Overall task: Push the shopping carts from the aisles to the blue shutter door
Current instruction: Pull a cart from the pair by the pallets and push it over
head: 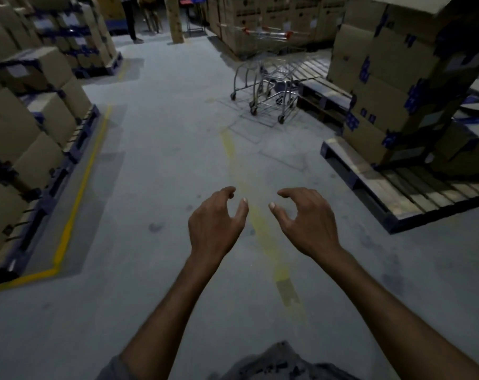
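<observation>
A metal shopping cart point(271, 69) with a red-capped handle stands ahead on the right side of the aisle, beside a low wooden pallet. It looks like two carts nested together, though the dim light makes that hard to tell. My left hand point(215, 218) and my right hand point(305, 219) are stretched out in front of me over the bare floor, well short of the cart. Both hands have loosely curled fingers and hold nothing. No blue shutter door is in view.
Stacked cardboard boxes on pallets point(27, 119) line the left side behind a yellow floor line point(79, 193). More box stacks point(397, 86) and a bare wooden pallet point(413, 193) stand on the right. A person's legs point(131, 20) show at the far end of the aisle.
</observation>
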The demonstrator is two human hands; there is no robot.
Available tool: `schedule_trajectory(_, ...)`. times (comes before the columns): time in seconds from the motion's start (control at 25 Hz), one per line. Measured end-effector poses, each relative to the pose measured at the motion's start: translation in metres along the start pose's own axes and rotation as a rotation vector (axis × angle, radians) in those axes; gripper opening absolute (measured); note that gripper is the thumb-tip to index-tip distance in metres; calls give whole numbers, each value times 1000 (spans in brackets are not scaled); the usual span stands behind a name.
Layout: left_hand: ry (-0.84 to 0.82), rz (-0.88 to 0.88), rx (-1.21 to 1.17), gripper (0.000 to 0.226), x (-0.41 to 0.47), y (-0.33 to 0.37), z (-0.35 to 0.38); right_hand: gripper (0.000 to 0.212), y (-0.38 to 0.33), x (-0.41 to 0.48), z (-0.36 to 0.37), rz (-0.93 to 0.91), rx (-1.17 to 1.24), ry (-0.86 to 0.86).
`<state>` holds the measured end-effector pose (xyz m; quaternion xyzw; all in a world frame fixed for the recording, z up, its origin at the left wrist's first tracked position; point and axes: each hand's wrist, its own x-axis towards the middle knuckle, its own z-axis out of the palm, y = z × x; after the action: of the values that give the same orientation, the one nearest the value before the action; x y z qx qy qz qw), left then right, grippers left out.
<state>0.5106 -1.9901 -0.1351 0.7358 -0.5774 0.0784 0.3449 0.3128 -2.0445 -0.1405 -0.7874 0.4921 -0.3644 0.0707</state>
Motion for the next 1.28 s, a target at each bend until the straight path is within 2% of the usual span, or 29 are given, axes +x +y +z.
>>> schedule_trajectory(0.2,52,295,115,35,97,-32,49,31,18,92,34,-185,-250,156)
schedule_trajectory(0.32,65,367,161,34,149,-54,87,28,37,152,64,-275,-368,188)
schedule_trajectory(0.48,66,371,174,34,229,-68,136,26,72,235,116,-309,-444,144)
schedule_trajectory(0.72,60,493,381,35,377,-94,213,26,118,386,196,-295,-448,24)
schedule_trajectory(0.96,18,382,448,33,508,-127,268,30,136,529,264,-237,-299,24)
schedule_trajectory(1.12,-66,277,408,36,592,-171,308,33,148,610,327,-211,-232,-8)
schedule_trajectory(1.28,-215,24,294,45,691,-226,354,32,156,701,406,-117,-143,-38)
